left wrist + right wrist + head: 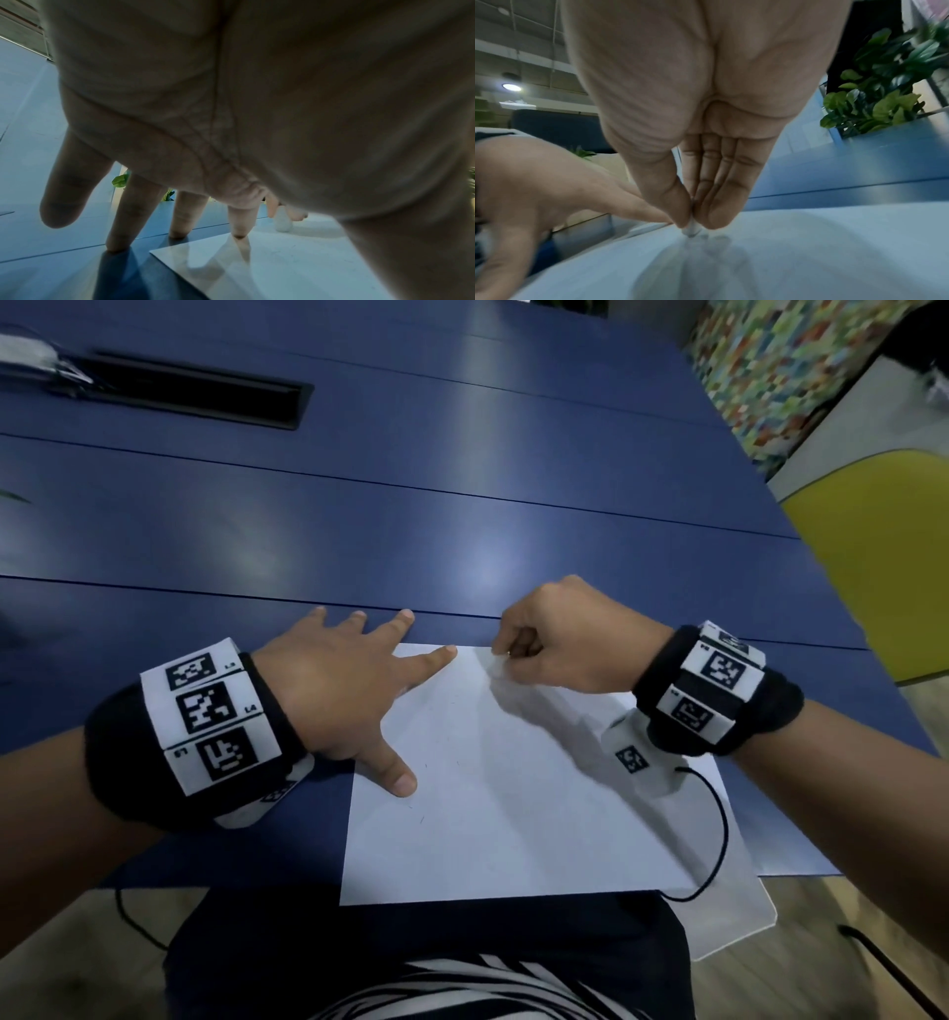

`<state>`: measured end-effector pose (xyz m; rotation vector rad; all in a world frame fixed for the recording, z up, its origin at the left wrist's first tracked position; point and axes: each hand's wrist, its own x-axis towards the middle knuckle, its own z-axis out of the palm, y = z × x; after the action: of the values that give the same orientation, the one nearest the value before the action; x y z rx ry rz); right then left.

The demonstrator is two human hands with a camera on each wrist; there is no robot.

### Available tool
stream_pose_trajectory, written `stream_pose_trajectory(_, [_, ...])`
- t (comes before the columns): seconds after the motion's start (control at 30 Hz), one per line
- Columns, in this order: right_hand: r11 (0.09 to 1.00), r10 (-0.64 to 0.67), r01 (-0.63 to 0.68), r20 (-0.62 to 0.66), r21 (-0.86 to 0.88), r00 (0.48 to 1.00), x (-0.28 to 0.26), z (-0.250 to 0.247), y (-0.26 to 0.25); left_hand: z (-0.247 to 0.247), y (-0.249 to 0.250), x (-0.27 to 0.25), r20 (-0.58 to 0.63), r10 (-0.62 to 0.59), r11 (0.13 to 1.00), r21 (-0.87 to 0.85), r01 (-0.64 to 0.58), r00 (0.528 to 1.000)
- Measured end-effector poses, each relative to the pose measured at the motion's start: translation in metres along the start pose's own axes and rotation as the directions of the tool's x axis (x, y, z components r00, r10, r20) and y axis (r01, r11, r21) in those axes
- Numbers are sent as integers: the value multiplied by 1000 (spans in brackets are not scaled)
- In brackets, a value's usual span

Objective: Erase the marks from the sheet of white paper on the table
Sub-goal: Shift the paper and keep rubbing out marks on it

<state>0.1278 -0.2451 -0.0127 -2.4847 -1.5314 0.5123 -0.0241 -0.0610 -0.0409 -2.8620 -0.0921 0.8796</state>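
A white sheet of paper [513,788] lies on the blue table [411,531] in front of me, with faint pencil marks [425,765] near its left side. My left hand [359,690] is spread flat, its index finger and thumb pressing on the sheet's far-left corner while the other fingertips rest on the table. My right hand [518,654] pinches a small white eraser [497,666] between thumb and fingers and holds its tip on the paper near the far edge. In the right wrist view the eraser [692,230] touches the sheet [808,253]. The left wrist view shows the eraser [282,223] standing on the paper [270,263].
A black cable slot [195,395] is set into the table at the far left. A yellow chair [883,546] stands at the right. A thin black cable [719,834] loops over the sheet's right edge. A second white sheet [739,932] pokes out beneath.
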Motion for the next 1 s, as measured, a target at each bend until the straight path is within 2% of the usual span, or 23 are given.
stream_pose_trajectory(0.07, [1000, -16, 16, 10, 7, 1000, -4, 3, -4, 0, 0, 0, -6, 3, 1000, 6, -3, 1000])
stream_pose_trajectory(0.17, [993, -112, 107, 154, 44, 982, -16, 11, -20, 2, -1, 1, -16, 5, 1000, 4, -5, 1000])
stream_pose_trajectory(0.2, [993, -117, 110, 163, 48, 980, -15, 10, -20, 2, -1, 1, -19, 7, 1000, 4, -7, 1000])
stream_pose_trajectory(0.33, [999, -34, 34, 16, -6, 999, 2, 1, -2, 1, -1, 0, -9, 11, 1000, 1, -11, 1000])
stream_pose_trajectory(0.4, [998, -64, 65, 24, -12, 998, 1, 3, -3, 0, -1, 0, -7, 9, 1000, 4, -9, 1000])
stream_pose_trajectory(0.5, [993, -113, 108, 133, 45, 985, -6, 7, -10, 0, 0, 0, -8, 7, 1000, -1, -7, 1000])
stream_pose_trajectory(0.53, [995, -98, 94, 126, 39, 987, -4, 6, -7, 0, -1, 0, -4, 6, 1000, -1, -6, 1000])
stream_pose_trajectory(0.63, [999, -27, 27, -3, -18, 1000, 4, 1, 4, 0, 0, 0, 6, 4, 1000, -3, -4, 1000])
stream_pose_trajectory(0.7, [998, -51, 50, -17, -28, 999, -1, 4, 0, 0, -1, 0, 3, 3, 1000, -1, -3, 1000])
stream_pose_trajectory(0.8, [992, -130, 129, 182, 16, 975, -21, 13, -22, 0, 0, 0, 3, 4, 1000, 2, -4, 1000])
stream_pose_trajectory(0.87, [992, -122, 110, 258, 59, 958, -25, 13, -26, -2, 0, 1, 10, 0, 1000, 21, 0, 1000])
stream_pose_trajectory(1.0, [998, -58, 56, 67, 32, 996, -18, 8, -14, -5, 2, -1, 25, -2, 999, 43, 0, 1000])
